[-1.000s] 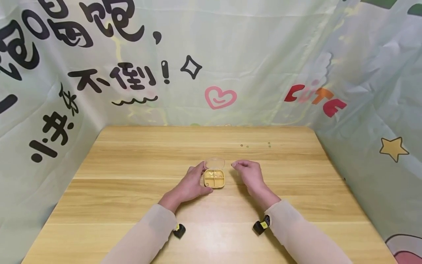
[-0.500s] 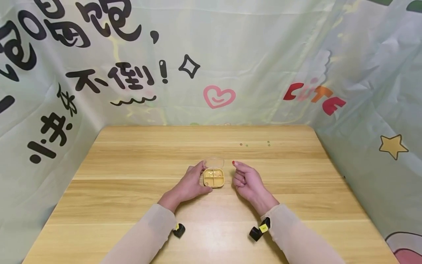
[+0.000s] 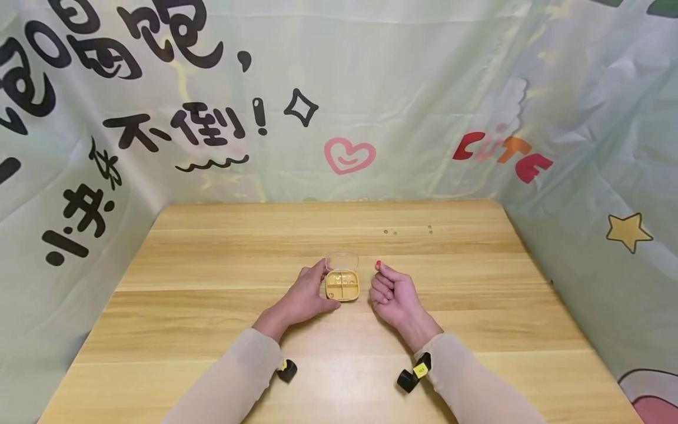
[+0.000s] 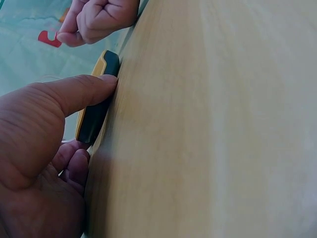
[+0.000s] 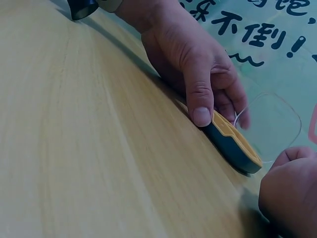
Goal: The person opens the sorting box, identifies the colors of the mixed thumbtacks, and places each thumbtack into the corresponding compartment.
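My left hand (image 3: 299,300) grips the left side of a small yellow pill box (image 3: 342,298), its thumb at the near edge and its fingers at the far corner. The box lies on the table with its clear lid (image 3: 343,261) raised at the back. Inside are four compartments; tiny pieces lie in the far ones and the near left one. To the right of the box, my right hand (image 3: 396,297) pinches a tiny red piece (image 3: 378,264) at its fingertips, the other fingers curled in. From the left wrist view, the box's dark underside (image 4: 96,116) shows beneath the thumb.
Several tiny ring-like pieces lie farther back on the wooden table (image 3: 228,247), among them a brownish one (image 3: 385,231) and a green one (image 3: 430,232). A printed cloth (image 3: 413,88) encloses the table at the back and both sides.
My right hand has turned over, fingers curling in and fingertips pointing up. The red piece has come into view at its fingertips. The left hand and box stay in place.
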`<state>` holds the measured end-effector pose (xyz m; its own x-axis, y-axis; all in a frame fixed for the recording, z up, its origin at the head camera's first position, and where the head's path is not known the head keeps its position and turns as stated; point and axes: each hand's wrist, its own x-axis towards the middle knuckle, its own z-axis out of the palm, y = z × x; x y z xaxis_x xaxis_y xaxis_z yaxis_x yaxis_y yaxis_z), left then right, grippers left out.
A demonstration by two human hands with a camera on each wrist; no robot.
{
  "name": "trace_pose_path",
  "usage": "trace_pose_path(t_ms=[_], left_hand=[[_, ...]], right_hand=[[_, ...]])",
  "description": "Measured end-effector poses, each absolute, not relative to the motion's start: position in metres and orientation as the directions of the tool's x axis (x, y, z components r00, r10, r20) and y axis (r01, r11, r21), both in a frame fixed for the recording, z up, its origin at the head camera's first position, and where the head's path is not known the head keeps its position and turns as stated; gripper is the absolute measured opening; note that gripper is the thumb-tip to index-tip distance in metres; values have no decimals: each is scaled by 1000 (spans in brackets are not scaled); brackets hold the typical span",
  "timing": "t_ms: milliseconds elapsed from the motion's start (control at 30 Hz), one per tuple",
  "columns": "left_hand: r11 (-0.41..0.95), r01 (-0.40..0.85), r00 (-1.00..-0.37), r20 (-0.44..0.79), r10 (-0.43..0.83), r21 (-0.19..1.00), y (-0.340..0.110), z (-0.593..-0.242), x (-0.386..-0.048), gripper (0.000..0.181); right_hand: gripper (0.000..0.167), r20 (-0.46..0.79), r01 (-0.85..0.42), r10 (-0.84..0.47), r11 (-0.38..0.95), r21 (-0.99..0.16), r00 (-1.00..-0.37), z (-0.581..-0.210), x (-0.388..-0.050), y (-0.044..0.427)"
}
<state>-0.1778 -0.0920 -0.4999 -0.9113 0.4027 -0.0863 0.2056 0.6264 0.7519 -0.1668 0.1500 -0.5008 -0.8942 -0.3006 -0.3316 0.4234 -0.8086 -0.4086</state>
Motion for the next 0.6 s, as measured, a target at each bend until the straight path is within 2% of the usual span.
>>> trace_pose_path(t_ms=[600], left_hand=[[612, 220, -913, -61, 404, 759, -92, -501, -177, 109]], right_hand=[[30, -314, 425, -317, -822, -380, -895, -501, -165, 151]])
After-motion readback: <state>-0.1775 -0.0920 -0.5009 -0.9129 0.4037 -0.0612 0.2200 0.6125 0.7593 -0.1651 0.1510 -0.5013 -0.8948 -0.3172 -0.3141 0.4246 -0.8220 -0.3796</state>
